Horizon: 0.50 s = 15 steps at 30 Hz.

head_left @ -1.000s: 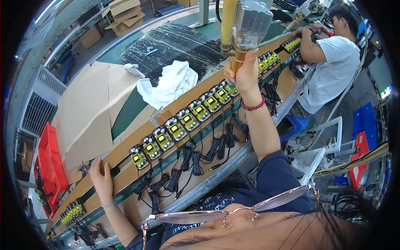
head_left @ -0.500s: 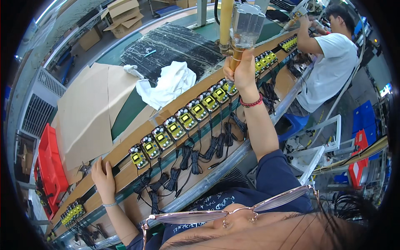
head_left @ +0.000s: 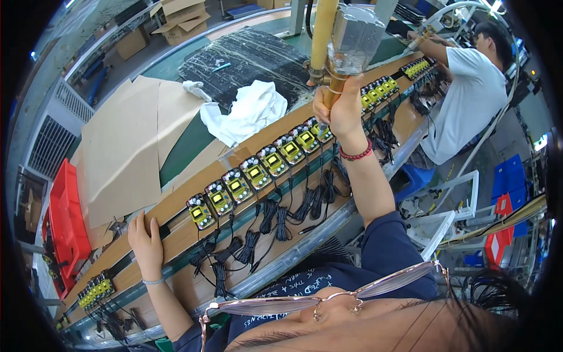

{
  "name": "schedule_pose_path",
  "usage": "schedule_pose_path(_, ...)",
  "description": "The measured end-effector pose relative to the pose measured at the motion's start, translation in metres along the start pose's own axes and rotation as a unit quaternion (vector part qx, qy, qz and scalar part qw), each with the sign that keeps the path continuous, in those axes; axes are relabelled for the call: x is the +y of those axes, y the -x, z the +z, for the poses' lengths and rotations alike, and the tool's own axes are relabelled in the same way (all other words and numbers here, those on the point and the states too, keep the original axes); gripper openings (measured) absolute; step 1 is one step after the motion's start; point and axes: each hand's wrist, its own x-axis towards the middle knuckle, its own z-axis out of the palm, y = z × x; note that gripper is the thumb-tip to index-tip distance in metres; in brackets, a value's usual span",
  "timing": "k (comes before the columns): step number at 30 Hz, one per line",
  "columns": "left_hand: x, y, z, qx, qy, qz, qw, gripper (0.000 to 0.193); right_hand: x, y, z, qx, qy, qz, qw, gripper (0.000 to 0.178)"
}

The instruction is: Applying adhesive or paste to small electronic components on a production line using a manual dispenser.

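Observation:
My right hand (head_left: 346, 111) is wrapped round the amber barrel (head_left: 335, 94) of a dispensing gun, held upright. Its narrow nozzle (head_left: 322, 130) points down at a board near the right end of a row of yellow-and-black circuit boards (head_left: 255, 174). Whether the tip touches the board is hard to see. A clear-wrapped block (head_left: 356, 36) and a yellow tube (head_left: 324, 35) rise above my grip. My left hand (head_left: 146, 243) lies on the wooden rail (head_left: 171, 251) left of the row, fingers stretched, holding nothing. Bundled black cables (head_left: 281, 223) hang from the boards.
More boards lie on the line at lower left (head_left: 97, 291) and farther right (head_left: 380, 92). Beyond it are a white cloth (head_left: 249, 111), a scratched black mat (head_left: 246, 61), cardboard sheets (head_left: 120, 152) and a red tray (head_left: 70, 217). A co-worker (head_left: 472, 97) works at far right.
The whole view has shifted slightly. My right hand still grips the dispensing gun over the right end of the row, and my left hand stays on the rail.

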Motion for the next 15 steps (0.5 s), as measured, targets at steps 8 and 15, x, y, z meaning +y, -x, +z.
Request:
schedule_pose_path(8,-0.0034,-0.0014,0.0035,0.011,-0.002,0.006,1.000,0.035,0.0060,-0.0016,-0.0035,0.020,0.008,-0.007,1.000,0.068)
schedule_pose_path(15,-0.0037,-0.0014,0.0052,0.010,0.000,0.005,1.000,0.036,0.0002,-0.0046,-0.0015,0.003,0.018,-0.003,1.000,0.072)
